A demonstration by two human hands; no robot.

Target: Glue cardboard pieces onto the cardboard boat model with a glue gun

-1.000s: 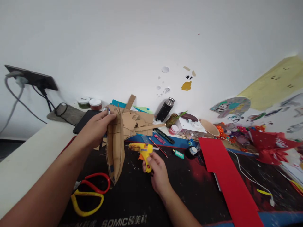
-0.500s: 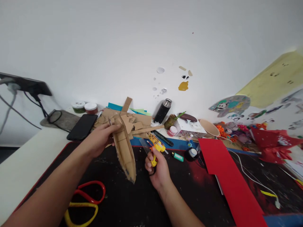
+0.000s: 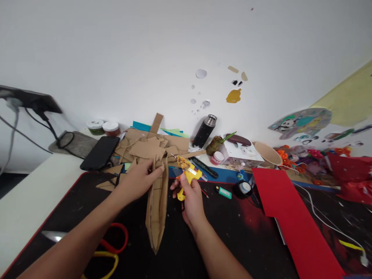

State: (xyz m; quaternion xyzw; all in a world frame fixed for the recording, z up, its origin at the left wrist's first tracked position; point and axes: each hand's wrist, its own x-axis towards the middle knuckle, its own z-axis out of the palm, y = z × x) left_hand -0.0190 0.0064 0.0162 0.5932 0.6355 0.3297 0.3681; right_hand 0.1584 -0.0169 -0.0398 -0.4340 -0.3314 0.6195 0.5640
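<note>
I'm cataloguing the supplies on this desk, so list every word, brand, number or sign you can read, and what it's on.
Readable text: none.
Yellow glue gun in the right hand: a pale label, too small and blurred to read.
White box: any print is too blurred to make out.
Teal lighter: any print is too small to tell.

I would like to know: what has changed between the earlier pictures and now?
The left hand has brought the long cardboard piece to the right and nearer to the person. In the right hand, the yellow glue gun has turned from pointing left to pointing forward and left. Nothing was visibly taken or let go. The lighter, black bottle and red sheet stayed in place.
</note>
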